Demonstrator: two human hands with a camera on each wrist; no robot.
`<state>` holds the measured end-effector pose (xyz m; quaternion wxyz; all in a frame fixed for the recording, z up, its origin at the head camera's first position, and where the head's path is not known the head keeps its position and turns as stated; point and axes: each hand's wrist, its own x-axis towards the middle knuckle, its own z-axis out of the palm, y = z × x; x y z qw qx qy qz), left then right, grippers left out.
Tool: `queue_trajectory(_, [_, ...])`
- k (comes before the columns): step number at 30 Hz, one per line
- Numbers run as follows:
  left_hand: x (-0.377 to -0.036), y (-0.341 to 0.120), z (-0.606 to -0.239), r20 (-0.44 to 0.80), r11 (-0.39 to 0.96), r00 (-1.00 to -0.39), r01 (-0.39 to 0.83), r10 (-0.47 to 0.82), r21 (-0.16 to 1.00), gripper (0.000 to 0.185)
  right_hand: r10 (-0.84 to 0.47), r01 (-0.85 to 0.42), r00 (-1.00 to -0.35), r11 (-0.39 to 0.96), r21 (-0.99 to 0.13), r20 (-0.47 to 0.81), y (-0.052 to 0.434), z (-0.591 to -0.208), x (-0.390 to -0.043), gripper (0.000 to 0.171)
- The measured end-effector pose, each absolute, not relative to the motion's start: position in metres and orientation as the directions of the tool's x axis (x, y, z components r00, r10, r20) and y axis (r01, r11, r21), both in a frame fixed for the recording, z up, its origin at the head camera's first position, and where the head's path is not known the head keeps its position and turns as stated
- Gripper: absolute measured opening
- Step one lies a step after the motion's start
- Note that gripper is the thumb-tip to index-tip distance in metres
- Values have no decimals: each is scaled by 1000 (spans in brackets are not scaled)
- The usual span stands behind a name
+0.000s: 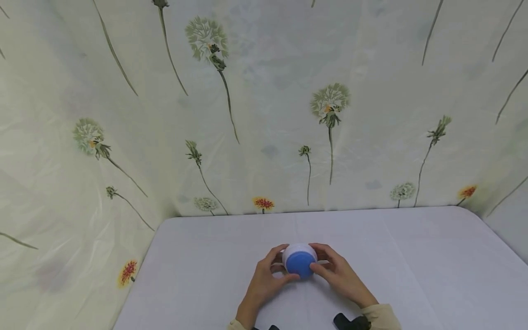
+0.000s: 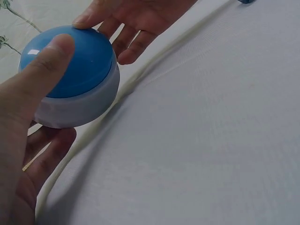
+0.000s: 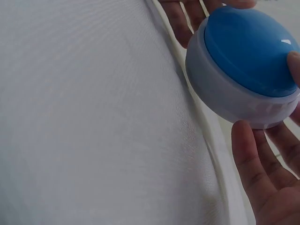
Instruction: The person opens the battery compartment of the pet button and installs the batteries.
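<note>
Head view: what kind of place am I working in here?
Likely a makeshift recording booth rather than a lived-in room. A table under a plain white cloth is enclosed at the back and sides by a hanging dandelion-print sheet. The only item in sight is the blue-topped button held between both hands.

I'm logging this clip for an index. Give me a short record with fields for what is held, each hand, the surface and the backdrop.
Held thing: round button with blue dome top and white base, tilted toward the camera
Left hand: thumb on the blue top, fingers behind the base
Right hand: fingers round the button's other side
Surface: white table
Backdrop: pale cloth printed with dandelions
</note>
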<state>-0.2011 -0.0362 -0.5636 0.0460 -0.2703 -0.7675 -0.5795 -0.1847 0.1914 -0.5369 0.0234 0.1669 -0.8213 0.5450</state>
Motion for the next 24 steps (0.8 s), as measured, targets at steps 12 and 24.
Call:
queue_trajectory(12, [-201,-36,-562,403,316,-812,549,422,774,91,-232,-230,-960,331,-915,157,191,-536,-185,49])
queue_trajectory(24, [-201,-36,-560,419,334,-808,563,414,756,84,-216,-155,-972,320,-935,87,188,-535,-185,43])
